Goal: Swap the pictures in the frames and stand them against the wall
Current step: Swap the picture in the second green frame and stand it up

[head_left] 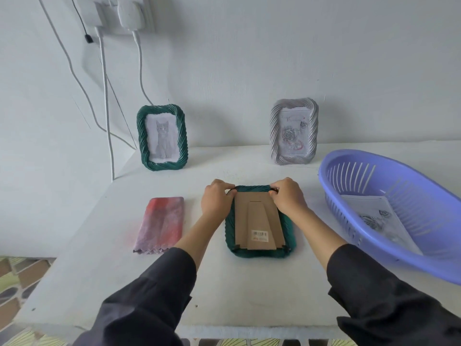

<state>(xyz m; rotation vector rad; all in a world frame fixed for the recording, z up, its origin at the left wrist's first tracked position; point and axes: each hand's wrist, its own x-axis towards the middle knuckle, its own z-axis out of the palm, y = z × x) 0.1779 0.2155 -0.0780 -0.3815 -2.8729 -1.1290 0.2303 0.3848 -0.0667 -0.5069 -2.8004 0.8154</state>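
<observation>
The face-down green frame (260, 222) lies at the centre of the table (99, 270), long axis 12 to 6 o'clock, with the left hand (217, 199) pinching its 11 o'clock corner and the right hand (289, 196) its 1 o'clock corner.

The face-down green frame (259, 253) shows only its back; its front, and whatever it holds, lie hidden against the surface (99, 270). The fingertips of the left hand (217, 199) and the right hand (289, 196) curl out of sight at its far corners. The print on the barcode label (259, 235) is too small to read. The purple basket (334, 196) runs off the right edge, and its wall covers part of the sheet (369, 208) inside.
</observation>
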